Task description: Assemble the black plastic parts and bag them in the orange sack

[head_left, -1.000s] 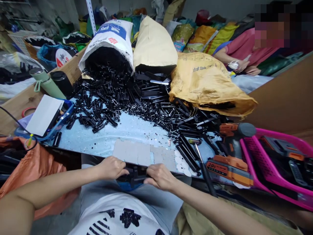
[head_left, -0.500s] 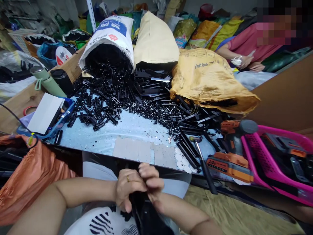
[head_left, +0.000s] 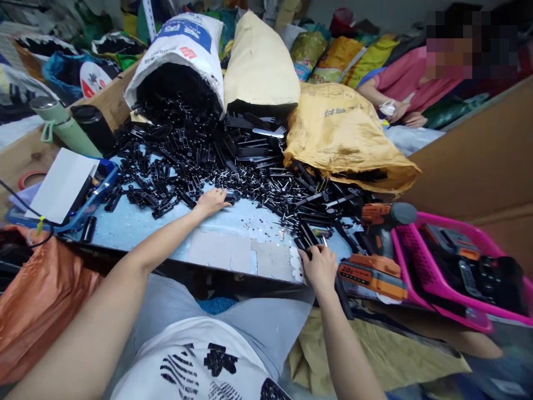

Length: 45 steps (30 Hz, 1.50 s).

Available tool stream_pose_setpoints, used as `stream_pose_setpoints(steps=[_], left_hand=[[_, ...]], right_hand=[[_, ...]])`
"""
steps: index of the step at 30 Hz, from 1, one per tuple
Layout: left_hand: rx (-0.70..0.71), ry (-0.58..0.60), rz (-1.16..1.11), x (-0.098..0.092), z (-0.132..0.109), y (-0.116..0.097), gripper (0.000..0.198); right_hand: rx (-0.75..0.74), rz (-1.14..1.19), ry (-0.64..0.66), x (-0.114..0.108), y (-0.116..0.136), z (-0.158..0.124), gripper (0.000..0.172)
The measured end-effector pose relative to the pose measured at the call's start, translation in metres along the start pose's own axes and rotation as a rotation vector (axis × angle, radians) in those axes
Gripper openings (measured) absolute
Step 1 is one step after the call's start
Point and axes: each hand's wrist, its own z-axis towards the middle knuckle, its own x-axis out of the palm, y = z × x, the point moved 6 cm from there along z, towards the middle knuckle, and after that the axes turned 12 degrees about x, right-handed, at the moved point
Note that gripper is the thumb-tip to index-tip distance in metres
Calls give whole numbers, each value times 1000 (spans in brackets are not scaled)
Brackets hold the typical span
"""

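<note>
My left hand (head_left: 213,201) reaches over the near edge of the heap of small black clip-like parts (head_left: 145,194), fingers stretched and thumb apart. A dark part lies right at its fingertips. My right hand (head_left: 321,268) is lowered at the table's front right, fingers curled down by the ends of long flat black strips (head_left: 306,236). Whatever lies between those fingers is hidden. The same hand covers part of a hammer, whose dark handle (head_left: 343,300) sticks out below. Loose silver-shanked rivets (head_left: 266,186) are scattered between the hands.
An orange cordless drill (head_left: 375,275) and a pink basket (head_left: 470,311) stand at the right. White, cream (head_left: 262,66) and yellow sacks (head_left: 345,128) line the back. A blue tray (head_left: 106,180) and green bottle (head_left: 69,130) are left. Another person sits at back right.
Both hands were together over my lap at a dark piece. They have parted: the left went forward to the black parts, the right to the strips and hammer. The dark piece is out of sight.
</note>
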Motion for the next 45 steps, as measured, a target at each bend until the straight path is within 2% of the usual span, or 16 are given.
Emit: stream_pose_setpoints(steps=[2,5,7,9,12,16,19,22,25,27,29,32,35,38,40,45], left_hand=[[-12,-76,17,-11,0,4,50],[-171,-165,46,-26,-29,11,35],[-309,-139,81,-29,-57,22,27],[-323,-56,114,-26,-79,34,25],[-201,42,120,-19,-95,50,27],[-115,31,-16,-17,-101,57,27],[-183,-91,-224,-22,-104,43,29],[-359,-250,-474,-25,-113,21,33],[-522,-222,-741,-15,-122,-6,34],[-546,-185,-850,-12,-126,-24,40],[-511,-217,-900,-17,-129,-39,35],[-435,-290,-939,-29,-131,-60,28],[-337,-324,-956,-40,-130,-81,38],[-313,-414,-914,-48,-128,-92,41],[-330,-480,-843,-53,-129,-93,39],[-249,-516,-651,-66,-131,-96,36]], right_hand=[[-75,161,-16,-5,9,-2,27],[-136,652,12,-19,46,-13,27],[-155,980,91,-23,80,-22,46],[-221,1158,237,-19,115,-31,60],[-333,1100,461,-4,150,-40,48],[-448,797,492,0,154,-38,34],[-604,592,418,-13,158,-38,33],[-668,405,303,-23,165,-41,37],[-726,268,318,-18,174,-52,42],[-776,237,379,-7,182,-63,44],[-765,282,437,4,189,-69,45],[-559,573,526,13,198,-65,49],[-302,967,792,17,209,-64,56],[-190,1189,1051,14,222,-72,60],[-199,1236,1060,8,224,-72,59],[-450,1080,844,-9,215,-62,51]])
